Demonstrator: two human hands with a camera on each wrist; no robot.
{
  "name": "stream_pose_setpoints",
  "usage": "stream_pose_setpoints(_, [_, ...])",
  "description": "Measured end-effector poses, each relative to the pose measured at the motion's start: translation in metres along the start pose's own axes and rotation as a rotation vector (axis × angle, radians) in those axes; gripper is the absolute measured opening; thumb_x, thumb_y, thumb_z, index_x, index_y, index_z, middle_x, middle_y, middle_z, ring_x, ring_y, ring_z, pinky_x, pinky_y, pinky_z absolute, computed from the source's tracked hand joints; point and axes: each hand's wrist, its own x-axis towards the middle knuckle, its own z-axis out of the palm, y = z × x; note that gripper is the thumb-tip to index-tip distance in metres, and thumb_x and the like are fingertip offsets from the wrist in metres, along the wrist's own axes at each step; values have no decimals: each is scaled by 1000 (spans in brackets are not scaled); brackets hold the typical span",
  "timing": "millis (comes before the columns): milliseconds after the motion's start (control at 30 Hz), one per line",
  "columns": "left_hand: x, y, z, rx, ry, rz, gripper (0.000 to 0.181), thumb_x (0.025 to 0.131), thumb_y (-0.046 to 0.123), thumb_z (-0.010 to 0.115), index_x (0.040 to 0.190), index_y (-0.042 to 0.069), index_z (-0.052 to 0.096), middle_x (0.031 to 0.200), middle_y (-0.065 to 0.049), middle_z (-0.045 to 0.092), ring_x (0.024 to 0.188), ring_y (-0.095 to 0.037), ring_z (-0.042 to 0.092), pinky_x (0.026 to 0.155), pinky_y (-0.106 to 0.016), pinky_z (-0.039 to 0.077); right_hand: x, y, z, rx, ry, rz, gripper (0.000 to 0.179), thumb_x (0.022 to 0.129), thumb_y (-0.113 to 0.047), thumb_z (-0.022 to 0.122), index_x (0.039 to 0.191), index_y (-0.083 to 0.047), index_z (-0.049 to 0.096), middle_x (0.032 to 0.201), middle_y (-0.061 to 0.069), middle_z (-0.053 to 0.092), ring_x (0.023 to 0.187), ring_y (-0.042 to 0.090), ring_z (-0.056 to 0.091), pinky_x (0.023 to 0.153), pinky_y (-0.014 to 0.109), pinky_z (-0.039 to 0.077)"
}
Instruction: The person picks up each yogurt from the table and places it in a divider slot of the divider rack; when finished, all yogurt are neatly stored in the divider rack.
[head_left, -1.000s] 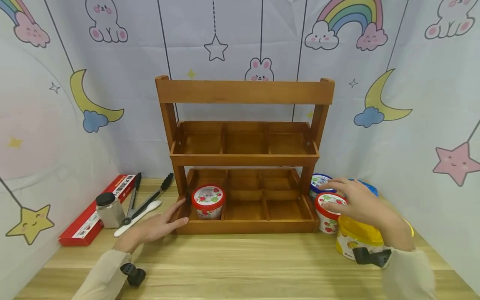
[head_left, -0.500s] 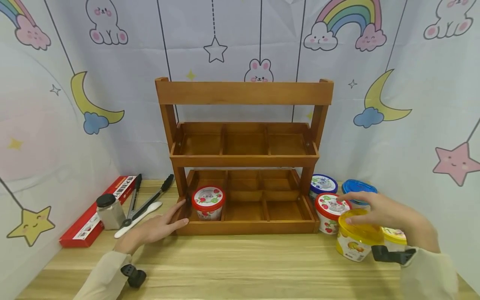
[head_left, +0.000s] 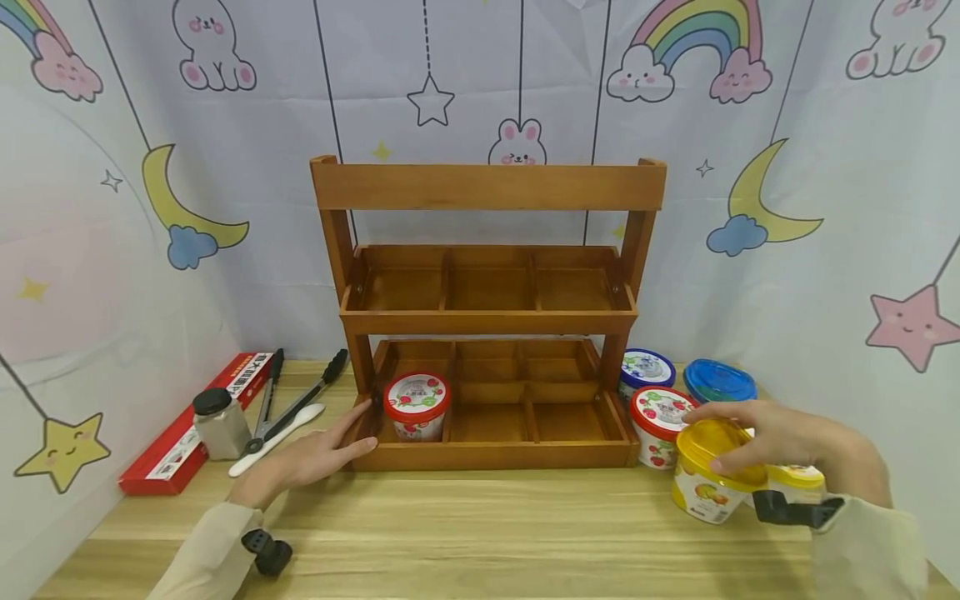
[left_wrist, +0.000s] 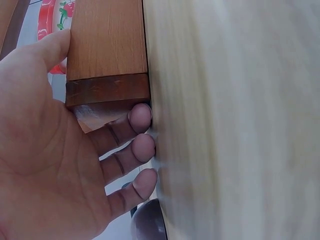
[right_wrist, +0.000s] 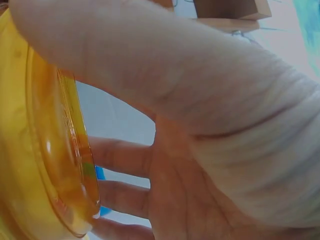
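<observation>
My left hand [head_left: 315, 457] rests against the left front corner of a two-tier wooden rack [head_left: 491, 454]. In the left wrist view its thumb lies by the rack's edge, and several fingertips [left_wrist: 144, 148] reach down beside the corner. My right hand [head_left: 787, 437] holds a tub with a translucent yellow lid [head_left: 712, 492] by the lid, thumb in front and fingers behind. Right of the rack stand a red-lidded tub [head_left: 660, 417], a blue-lidded tub [head_left: 647, 367] and one with a lighter blue lid [head_left: 720, 380]. Another yellow-lidded tub [head_left: 797, 477] is partly hidden behind my right hand.
A red-lidded tub [head_left: 417, 404] stands in the rack's lower left front compartment. At left lie a long red box [head_left: 165, 462], a jar with a black lid [head_left: 222, 427], black-tipped tongs [head_left: 300, 400] and a white spoon [head_left: 277, 439]. Patterned cloth [head_left: 480, 108] hangs behind.
My right hand has come back from above the red-lidded tub, moving right and toward me, and now holds the yellow lid. My left hand has stayed at the rack's corner.
</observation>
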Motion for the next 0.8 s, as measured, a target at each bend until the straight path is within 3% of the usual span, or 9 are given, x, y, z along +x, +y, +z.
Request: stream_pose_setpoints(800, [-2,3,-1,-7,-3,-2,81,100,58,47,162,17,14,152,-36,31,127,-57,45,100,-69,37,0,1,1,31,-1,13,67,85,-20,79,143,-6,49,133,26,51,114,43,50,80,59,54])
